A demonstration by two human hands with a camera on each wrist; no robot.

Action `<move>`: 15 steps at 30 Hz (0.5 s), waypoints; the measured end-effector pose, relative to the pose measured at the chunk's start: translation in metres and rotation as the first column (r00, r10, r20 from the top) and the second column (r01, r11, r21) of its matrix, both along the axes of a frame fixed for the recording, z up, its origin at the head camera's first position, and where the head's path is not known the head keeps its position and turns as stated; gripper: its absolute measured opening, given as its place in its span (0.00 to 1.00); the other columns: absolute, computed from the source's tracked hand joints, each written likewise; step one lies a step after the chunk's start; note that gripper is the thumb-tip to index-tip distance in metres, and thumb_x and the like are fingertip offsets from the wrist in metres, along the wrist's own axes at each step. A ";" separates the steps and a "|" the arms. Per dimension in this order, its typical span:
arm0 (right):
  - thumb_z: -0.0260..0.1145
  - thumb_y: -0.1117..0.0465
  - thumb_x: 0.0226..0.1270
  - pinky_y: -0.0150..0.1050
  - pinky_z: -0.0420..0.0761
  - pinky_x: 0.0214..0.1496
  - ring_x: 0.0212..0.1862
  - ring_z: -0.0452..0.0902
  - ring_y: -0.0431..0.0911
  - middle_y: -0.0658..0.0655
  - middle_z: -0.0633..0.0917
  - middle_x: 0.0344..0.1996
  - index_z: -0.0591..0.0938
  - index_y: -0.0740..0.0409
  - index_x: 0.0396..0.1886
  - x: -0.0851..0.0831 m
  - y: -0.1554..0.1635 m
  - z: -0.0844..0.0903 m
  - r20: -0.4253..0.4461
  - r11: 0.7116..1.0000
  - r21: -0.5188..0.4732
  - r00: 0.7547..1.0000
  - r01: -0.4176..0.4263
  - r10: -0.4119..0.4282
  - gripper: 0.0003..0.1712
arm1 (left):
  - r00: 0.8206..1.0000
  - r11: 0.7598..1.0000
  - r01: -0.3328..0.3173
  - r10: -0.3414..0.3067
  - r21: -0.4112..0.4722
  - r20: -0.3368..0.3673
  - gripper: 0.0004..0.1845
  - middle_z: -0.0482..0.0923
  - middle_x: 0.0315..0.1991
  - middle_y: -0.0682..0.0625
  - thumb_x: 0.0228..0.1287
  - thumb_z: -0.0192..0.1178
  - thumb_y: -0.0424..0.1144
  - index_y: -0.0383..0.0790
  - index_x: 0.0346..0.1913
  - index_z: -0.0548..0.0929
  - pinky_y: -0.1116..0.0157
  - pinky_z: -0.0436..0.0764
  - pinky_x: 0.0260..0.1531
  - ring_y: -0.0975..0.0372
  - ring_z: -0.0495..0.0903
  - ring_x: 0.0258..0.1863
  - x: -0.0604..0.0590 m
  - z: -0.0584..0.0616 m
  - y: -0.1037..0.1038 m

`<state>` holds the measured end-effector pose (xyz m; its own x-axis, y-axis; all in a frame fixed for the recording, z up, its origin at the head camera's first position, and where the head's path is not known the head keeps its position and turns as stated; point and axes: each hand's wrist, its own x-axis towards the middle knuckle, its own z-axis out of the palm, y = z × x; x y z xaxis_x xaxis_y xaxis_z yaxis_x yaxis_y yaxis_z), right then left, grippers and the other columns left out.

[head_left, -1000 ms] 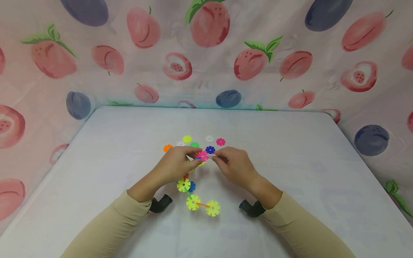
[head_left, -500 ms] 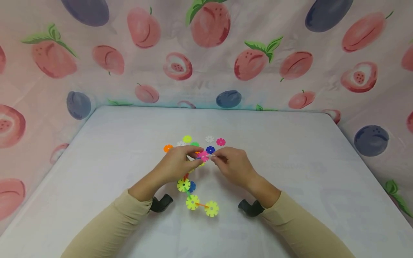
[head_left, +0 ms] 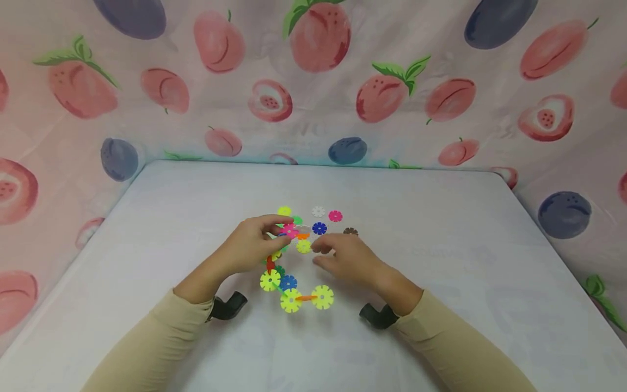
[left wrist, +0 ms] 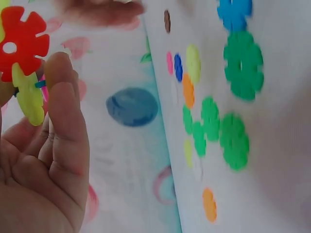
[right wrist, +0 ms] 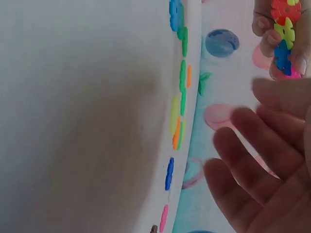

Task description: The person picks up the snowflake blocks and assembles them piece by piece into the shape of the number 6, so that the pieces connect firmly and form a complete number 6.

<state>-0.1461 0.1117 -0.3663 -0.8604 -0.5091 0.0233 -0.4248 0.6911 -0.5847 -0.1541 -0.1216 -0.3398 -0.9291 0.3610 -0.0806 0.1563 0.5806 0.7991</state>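
Observation:
My left hand (head_left: 275,230) pinches the top of a chain of plastic snowflake discs (head_left: 289,283). The chain runs from a pink disc (head_left: 290,231) down past a red one (head_left: 270,265) to yellow discs (head_left: 323,297) lying on the white table (head_left: 441,272). The left wrist view shows my fingers (left wrist: 65,111) against a red disc (left wrist: 22,41) and a yellow disc (left wrist: 28,97). My right hand (head_left: 320,255) hovers just right of the chain, fingers (right wrist: 262,160) spread and holding nothing.
Loose discs lie beyond the hands: yellow (head_left: 284,210), white (head_left: 318,211), pink (head_left: 335,216), blue (head_left: 319,228), brown (head_left: 350,231) and yellow-green (head_left: 303,246). A fruit-print cloth (head_left: 313,81) backs the table on three sides.
My right hand has let go of the pink disc, opened and drawn back, uncovering the brown disc. My left hand has shifted left, taking the chain with it.

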 end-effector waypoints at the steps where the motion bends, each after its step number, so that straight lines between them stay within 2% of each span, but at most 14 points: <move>1: 0.70 0.58 0.68 0.43 0.80 0.54 0.53 0.80 0.46 0.50 0.86 0.48 0.85 0.55 0.54 0.001 -0.002 -0.001 0.032 0.997 0.052 0.998 -0.052 0.050 0.17 | 1.000 1.000 -0.008 0.008 -0.009 -0.005 0.25 0.81 0.45 0.46 0.68 0.66 0.42 0.42 0.66 0.78 0.62 0.81 0.28 0.59 0.82 0.33 0.000 0.001 -0.004; 5: 0.71 0.58 0.65 0.42 0.76 0.57 0.57 0.75 0.44 0.46 0.84 0.52 0.84 0.50 0.60 0.006 -0.011 -0.006 0.122 0.948 0.176 0.962 -0.264 0.245 0.22 | 0.999 0.999 -0.035 0.034 -0.029 -0.007 0.25 0.81 0.47 0.45 0.68 0.65 0.43 0.42 0.66 0.78 0.62 0.81 0.28 0.57 0.82 0.35 -0.001 0.002 -0.016; 8: 0.71 0.60 0.63 0.38 0.75 0.56 0.55 0.72 0.42 0.43 0.83 0.51 0.83 0.47 0.63 0.009 -0.015 -0.008 0.159 0.916 0.208 0.936 -0.344 0.315 0.26 | 0.999 0.999 -0.034 0.034 -0.032 -0.006 0.25 0.81 0.46 0.45 0.68 0.65 0.43 0.42 0.66 0.78 0.62 0.80 0.27 0.57 0.81 0.35 -0.001 0.002 -0.020; 11: 0.70 0.59 0.64 0.35 0.75 0.53 0.53 0.71 0.41 0.40 0.83 0.50 0.83 0.45 0.63 0.010 -0.015 -0.009 0.155 0.907 0.237 0.935 -0.349 0.320 0.26 | 1.000 0.999 -0.023 0.022 -0.030 -0.012 0.25 0.81 0.46 0.45 0.68 0.65 0.43 0.40 0.66 0.78 0.61 0.79 0.27 0.58 0.81 0.34 -0.001 0.002 -0.022; 15: 0.68 0.59 0.67 0.36 0.75 0.49 0.50 0.71 0.42 0.42 0.85 0.47 0.86 0.48 0.58 0.009 -0.010 -0.009 0.100 0.922 0.244 0.954 -0.300 0.284 0.19 | 1.000 0.999 -0.018 0.018 -0.029 -0.019 0.24 0.81 0.44 0.45 0.68 0.65 0.43 0.40 0.65 0.78 0.62 0.79 0.27 0.59 0.80 0.33 -0.001 0.000 -0.022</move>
